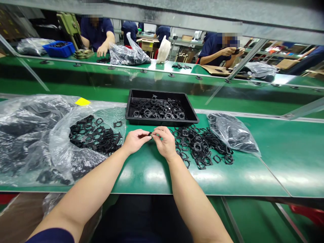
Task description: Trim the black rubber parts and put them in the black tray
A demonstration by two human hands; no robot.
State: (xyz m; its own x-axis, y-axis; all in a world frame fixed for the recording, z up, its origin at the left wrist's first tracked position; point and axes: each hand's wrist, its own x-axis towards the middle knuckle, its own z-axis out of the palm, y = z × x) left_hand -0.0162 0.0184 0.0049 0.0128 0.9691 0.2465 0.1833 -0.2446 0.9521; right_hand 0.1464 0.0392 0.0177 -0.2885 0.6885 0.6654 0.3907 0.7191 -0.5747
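- Left hand (135, 141) and right hand (165, 142) meet just above the green surface (141, 175), fingers of both pinched nearly closed on one small black part (150, 134) held between the fingertips.
- Two-handed pinch looks like a way to steady or turn a piece too small for one hand. That's a judgement; the part itself is mostly covered by the fingertips, shape unreadable.
- Loose pile of black rings and frames (199, 145) lies just right of the fingers, touching the surface, close to the right hand.
- Black tray (192, 113) sits just beyond the fingers, holding similar parts; likely placed dead ahead so either hand can get to it.
- Opened clear bag (60, 135) left of the fingers, with more black parts (95, 135) spilled at its mouth near the left hand.
- Smaller closed bag (234, 133) further right, beyond the pile.
- Yellow tag (82, 101) far left of the fingers; no text legible.
- Hard to make out: whether tray parts and pile parts are the same type, and what lies deep in the left bag behind the glare and folds.
- Other people sit at the far bench, well beyond the fingers; their hands are busy with their own items, too small to identify.
- Near edge of the surface cuts off both forearms' lower ends.
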